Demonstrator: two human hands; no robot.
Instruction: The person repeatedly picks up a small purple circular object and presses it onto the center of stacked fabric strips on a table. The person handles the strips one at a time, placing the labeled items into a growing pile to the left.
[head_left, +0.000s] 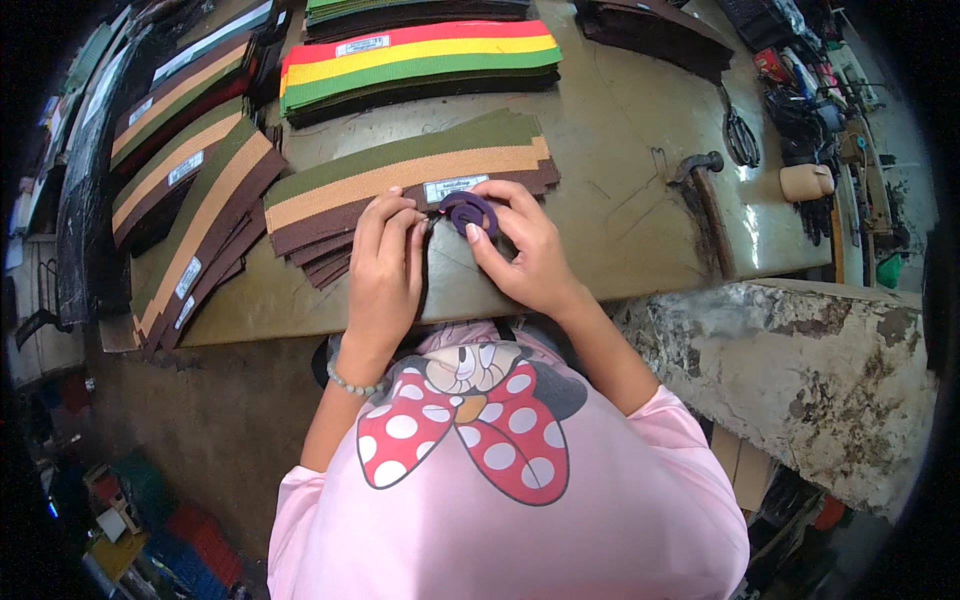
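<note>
At the near edge of the table, my right hand (515,245) grips a purple looped object (465,210) between thumb and fingers. My left hand (385,260) is beside it, fingers curled and pressed together around something small and dark that I cannot make out. Both hands are just in front of a fanned stack of olive, tan and brown striped strips (360,175), which carries a white label (455,186).
More labelled strip stacks (205,220) lie left; red, yellow and green ones (420,65) behind; dark strips (650,30) at the back right. A hammer (710,210), black scissors (740,135) and a tan cone (805,182) are on the right. A stained ledge (770,370) adjoins the table.
</note>
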